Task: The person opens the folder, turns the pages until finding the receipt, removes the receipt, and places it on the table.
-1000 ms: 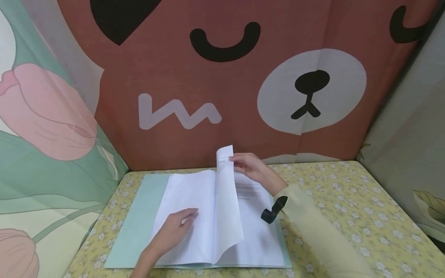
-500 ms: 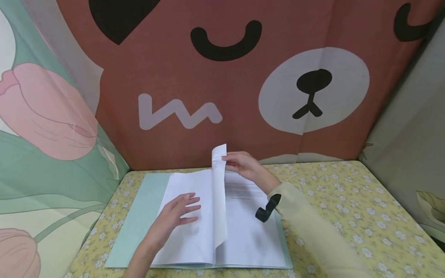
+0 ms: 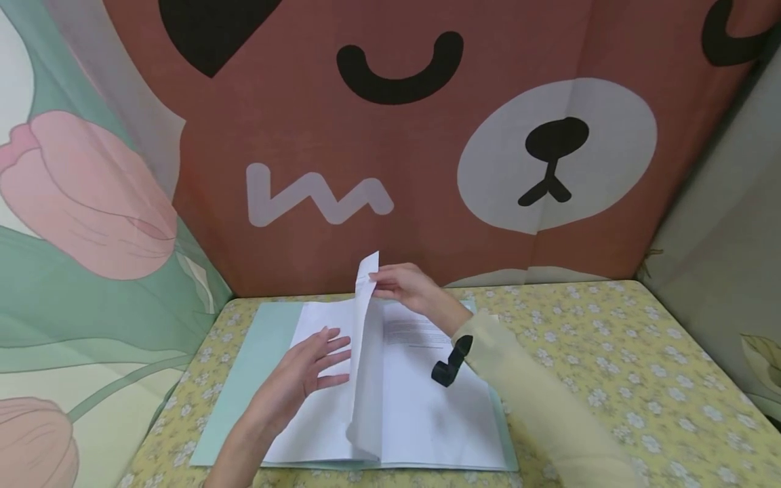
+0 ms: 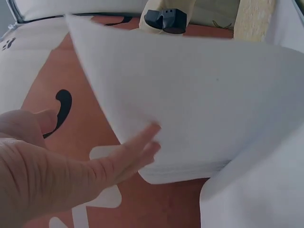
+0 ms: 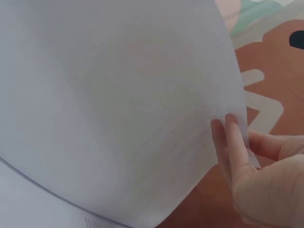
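An open light-green folder (image 3: 253, 373) lies on the table with white sheets inside. In the head view my right hand (image 3: 409, 286) pinches the upper outer part of a lifted page (image 3: 363, 366), which stands nearly upright near the spine. The right wrist view shows the fingers of that hand (image 5: 259, 175) on one face of the page (image 5: 128, 85) and the thumb behind it. My left hand (image 3: 295, 373) hovers over the left-hand sheet (image 3: 311, 440), fingers spread and mostly straight beside the lifted page. Whether its fingertips touch the page is unclear. Printed lines show on the right-hand sheet (image 3: 439, 407).
A yellow flowered cloth (image 3: 586, 352) covers the table. Behind its back edge hangs a brown bear-print curtain (image 3: 415, 163), with a tulip-print curtain (image 3: 91, 196) at the left. A black wrist camera (image 3: 450, 366) sits at the right sleeve.
My right hand has moved left, bringing the lifted page past upright over the spine. The left hand has risen off the left sheet, and its fingers have spread toward the page.
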Tool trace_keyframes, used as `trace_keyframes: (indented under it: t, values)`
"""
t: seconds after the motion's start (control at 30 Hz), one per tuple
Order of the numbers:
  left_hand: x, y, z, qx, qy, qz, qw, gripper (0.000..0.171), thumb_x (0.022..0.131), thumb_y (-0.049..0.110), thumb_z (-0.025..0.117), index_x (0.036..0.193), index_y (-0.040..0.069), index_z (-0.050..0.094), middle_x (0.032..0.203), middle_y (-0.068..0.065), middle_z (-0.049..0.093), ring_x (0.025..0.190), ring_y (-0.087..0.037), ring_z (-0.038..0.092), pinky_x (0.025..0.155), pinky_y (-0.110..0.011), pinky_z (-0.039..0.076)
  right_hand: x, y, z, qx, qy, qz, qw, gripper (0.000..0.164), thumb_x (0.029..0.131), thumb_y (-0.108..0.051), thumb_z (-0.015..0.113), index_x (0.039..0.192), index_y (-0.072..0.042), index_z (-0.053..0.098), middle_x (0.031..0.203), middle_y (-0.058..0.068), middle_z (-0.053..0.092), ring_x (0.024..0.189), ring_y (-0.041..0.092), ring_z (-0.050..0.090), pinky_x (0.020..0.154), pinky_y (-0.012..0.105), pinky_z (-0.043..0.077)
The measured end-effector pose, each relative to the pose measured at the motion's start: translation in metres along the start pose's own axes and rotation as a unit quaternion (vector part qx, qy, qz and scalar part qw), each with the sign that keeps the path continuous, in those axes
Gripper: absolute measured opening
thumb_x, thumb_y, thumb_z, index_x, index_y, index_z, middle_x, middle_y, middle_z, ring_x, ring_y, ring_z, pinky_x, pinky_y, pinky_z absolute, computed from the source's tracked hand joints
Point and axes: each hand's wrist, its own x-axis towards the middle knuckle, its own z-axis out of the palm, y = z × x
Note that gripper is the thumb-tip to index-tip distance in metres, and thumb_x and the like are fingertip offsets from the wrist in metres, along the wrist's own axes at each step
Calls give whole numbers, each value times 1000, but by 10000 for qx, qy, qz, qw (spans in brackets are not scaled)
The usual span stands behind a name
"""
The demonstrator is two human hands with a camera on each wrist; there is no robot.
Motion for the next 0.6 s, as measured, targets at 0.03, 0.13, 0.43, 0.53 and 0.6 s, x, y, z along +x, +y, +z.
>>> trace_keyframes:
  t: [0.03, 0.13, 0.43, 0.53, 0.6]
  values:
    - [-1, 1, 1, 45, 69, -44, 10000, 68, 109, 43, 49, 156, -2, 33, 156, -25, 45, 141, -40, 48, 101, -46, 56, 1, 1, 2, 6, 9, -10, 10000, 42, 100, -3, 66, 140, 7, 58, 137, 20, 62, 119, 31, 66, 101, 38, 54]
    - [-2, 4, 5, 300, 239, -143, 9992, 71, 106, 45, 52, 156, -3, 33, 157, -24, 43, 143, -43, 44, 104, -51, 53, 3, 3, 8, 63, 44, -55, 10000, 40, 99, -1, 67, 138, 9, 59, 132, 21, 64, 112, 30, 69, 99, 40, 56]
    - [-5, 11, 12, 1057, 433, -259, 9931, 79, 103, 28, 62, 161, -6, 20, 162, -29, 32, 147, -42, 38, 114, -65, 35, 5, 11, 21, 124, 151, -149, 9997, 37, 97, 1, 69, 132, 12, 61, 118, 20, 69, 101, 27, 72, 94, 40, 58]
    - [-6, 9, 13, 1253, 464, -135, 9909, 75, 101, 15, 62, 161, -4, 21, 161, -31, 32, 145, -45, 39, 116, -64, 34, 5, 13, 23, 123, 160, -144, 9997, 38, 97, 1, 70, 132, 11, 60, 119, 21, 69, 103, 28, 72, 93, 40, 58]
    - [-6, 8, 13, 1477, 518, -68, 9876, 72, 99, 7, 59, 161, -3, 23, 160, -33, 33, 146, -47, 38, 117, -64, 33, 5, 14, 24, 107, 122, -131, 9998, 40, 97, 1, 71, 133, 11, 59, 120, 21, 69, 107, 30, 72, 93, 40, 58]
